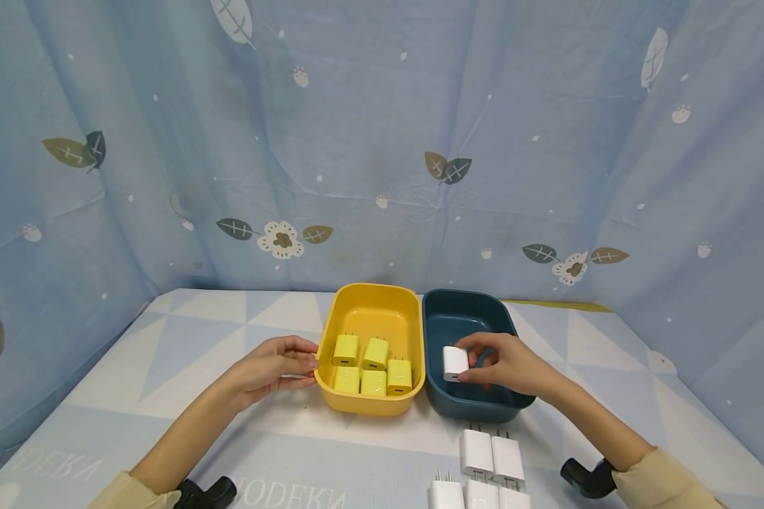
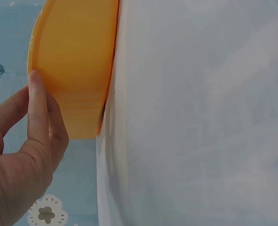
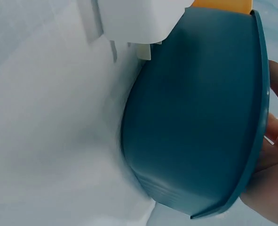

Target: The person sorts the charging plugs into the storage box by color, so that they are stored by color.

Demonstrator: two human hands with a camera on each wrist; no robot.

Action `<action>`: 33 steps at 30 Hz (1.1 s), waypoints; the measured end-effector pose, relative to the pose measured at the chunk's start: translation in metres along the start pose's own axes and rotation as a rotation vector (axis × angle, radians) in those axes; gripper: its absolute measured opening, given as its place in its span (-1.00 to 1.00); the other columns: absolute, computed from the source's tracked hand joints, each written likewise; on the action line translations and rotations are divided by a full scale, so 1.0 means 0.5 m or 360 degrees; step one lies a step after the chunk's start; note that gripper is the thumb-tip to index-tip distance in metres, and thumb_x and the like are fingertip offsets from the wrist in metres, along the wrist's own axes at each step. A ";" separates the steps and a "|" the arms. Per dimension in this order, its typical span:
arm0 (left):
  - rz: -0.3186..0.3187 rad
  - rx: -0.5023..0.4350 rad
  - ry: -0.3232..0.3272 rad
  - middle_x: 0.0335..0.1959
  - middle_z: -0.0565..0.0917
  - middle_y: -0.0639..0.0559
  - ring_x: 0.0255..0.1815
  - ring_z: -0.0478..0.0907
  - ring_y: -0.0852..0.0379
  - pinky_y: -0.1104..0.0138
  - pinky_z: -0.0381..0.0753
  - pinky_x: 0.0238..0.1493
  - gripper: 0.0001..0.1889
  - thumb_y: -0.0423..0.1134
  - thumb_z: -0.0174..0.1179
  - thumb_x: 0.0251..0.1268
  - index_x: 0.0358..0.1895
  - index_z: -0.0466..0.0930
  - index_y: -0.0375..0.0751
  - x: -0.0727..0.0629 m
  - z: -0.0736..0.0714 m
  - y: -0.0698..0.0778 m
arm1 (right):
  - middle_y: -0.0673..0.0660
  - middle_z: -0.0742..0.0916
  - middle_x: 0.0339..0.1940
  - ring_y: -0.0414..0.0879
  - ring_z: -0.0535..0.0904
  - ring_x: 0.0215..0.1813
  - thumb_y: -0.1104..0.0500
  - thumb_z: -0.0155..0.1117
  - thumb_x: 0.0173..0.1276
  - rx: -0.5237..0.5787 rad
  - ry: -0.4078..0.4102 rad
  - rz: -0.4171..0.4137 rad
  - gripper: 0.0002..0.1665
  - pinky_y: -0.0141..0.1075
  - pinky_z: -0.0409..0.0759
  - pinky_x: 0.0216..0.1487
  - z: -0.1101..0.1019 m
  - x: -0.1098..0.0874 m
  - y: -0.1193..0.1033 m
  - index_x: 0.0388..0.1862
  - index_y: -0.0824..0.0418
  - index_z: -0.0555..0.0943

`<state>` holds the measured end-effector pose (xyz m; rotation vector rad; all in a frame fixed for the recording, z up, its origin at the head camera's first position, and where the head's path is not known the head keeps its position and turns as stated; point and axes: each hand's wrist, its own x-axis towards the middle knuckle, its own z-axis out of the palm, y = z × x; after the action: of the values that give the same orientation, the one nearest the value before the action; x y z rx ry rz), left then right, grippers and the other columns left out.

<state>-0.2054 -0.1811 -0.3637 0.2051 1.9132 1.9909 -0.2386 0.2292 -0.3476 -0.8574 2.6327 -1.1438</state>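
On the left, my left hand [image 1: 272,369] touches the outer side of a yellow bin [image 1: 414,311], its fingertips at the rim. In the left wrist view the fingers [image 2: 37,117] are fairly straight against the bin's wall. Several yellow charger plugs [image 1: 373,383] lie in the near half of that bin. My right hand [image 1: 506,362] pinches a white charger plug [image 1: 455,363] between thumb and fingers, over the dark blue bin [image 1: 465,311]. In the right wrist view the blue bin's wall [image 3: 195,108] hides most of that hand and the held plug.
Several white charger plugs [image 1: 477,451] stand in rows on the table [image 1: 280,445] in front of the blue bin. The two bins stand side by side. A patterned blue curtain [image 1: 382,141] hangs behind the table. Black straps [image 1: 588,479] sit at both wrists.
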 end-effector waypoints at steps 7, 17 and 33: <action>-0.0005 0.0017 0.0010 -0.06 0.59 -0.25 -0.11 0.66 0.01 0.16 0.68 0.02 -0.55 -0.45 0.18 0.37 0.21 0.28 -0.62 0.001 -0.002 -0.002 | 0.05 0.63 -0.33 -0.02 0.61 -0.52 0.02 0.53 0.19 -0.0046 -0.0105 0.0071 -0.43 -0.24 0.66 -0.47 0.010 0.019 0.007 0.10 0.24 0.60; -0.0010 0.0030 0.0013 -0.06 0.60 -0.26 -0.12 0.66 0.01 0.20 0.70 -0.01 -0.57 -0.44 0.16 0.39 0.21 0.29 -0.61 0.002 -0.002 -0.003 | 0.03 0.61 -0.36 -0.06 0.59 -0.51 0.11 0.52 0.21 -0.0047 -0.0188 0.0024 -0.47 -0.34 0.62 -0.46 0.022 0.026 0.002 0.10 0.30 0.60; -0.0005 0.0021 0.0000 -0.07 0.60 -0.26 -0.12 0.66 0.01 0.21 0.70 -0.01 -0.57 -0.45 0.16 0.39 0.21 0.29 -0.61 0.000 -0.003 -0.002 | 0.01 0.66 -0.34 -0.13 0.61 -0.45 0.12 0.46 0.28 -0.0008 -0.0206 0.0014 -0.53 -0.35 0.65 -0.35 0.029 0.014 0.000 0.10 0.30 0.60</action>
<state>-0.2058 -0.1824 -0.3650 0.2059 1.9256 1.9770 -0.2393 0.2162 -0.3570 -0.8879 2.5339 -1.0427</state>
